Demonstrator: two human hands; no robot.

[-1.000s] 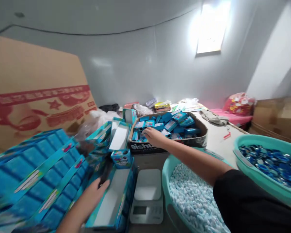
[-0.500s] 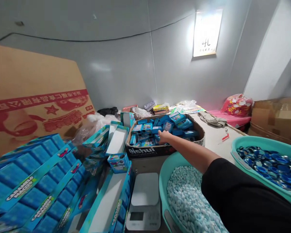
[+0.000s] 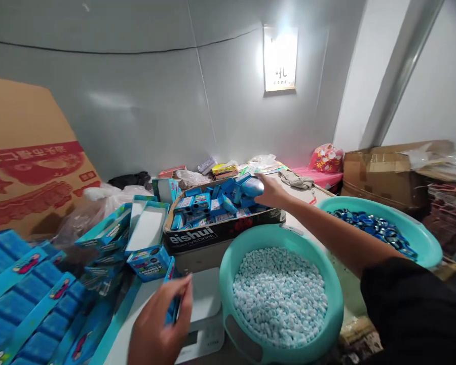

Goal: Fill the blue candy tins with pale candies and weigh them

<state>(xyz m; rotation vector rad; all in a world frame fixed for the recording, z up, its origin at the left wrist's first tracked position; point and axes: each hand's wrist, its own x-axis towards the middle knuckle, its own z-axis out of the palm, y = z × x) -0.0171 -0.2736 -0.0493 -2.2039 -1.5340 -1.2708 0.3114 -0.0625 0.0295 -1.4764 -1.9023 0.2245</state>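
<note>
My right hand (image 3: 271, 192) reaches to the right end of a low black carton (image 3: 228, 228) heaped with small blue tins (image 3: 201, 202). Its fingers close around a shiny blue tin (image 3: 252, 186), partly blurred. My left hand (image 3: 161, 322) is over the front edge of a white scale (image 3: 205, 294), thumb and fingertips pinched together. Whatever lies between them is hidden. Beside it stands a long blue display box (image 3: 125, 309), with a smaller printed blue box (image 3: 149, 261) on its far end. A turquoise basin (image 3: 228, 263) of pale blue candies (image 3: 281, 294) sits right of the scale.
Another turquoise basin (image 3: 427, 238) at right holds blue and silver lids (image 3: 372, 228). Filled blue display boxes (image 3: 19, 304) are stacked at left before a large brown carton (image 3: 34, 177). Empty blue trays (image 3: 150, 225) lean beside the black carton. More cardboard boxes (image 3: 376, 175) stand at far right.
The view has swung right. My right hand has moved from the carton's middle to its right end and closed on a tin. My left hand has come into view by the scale.
</note>
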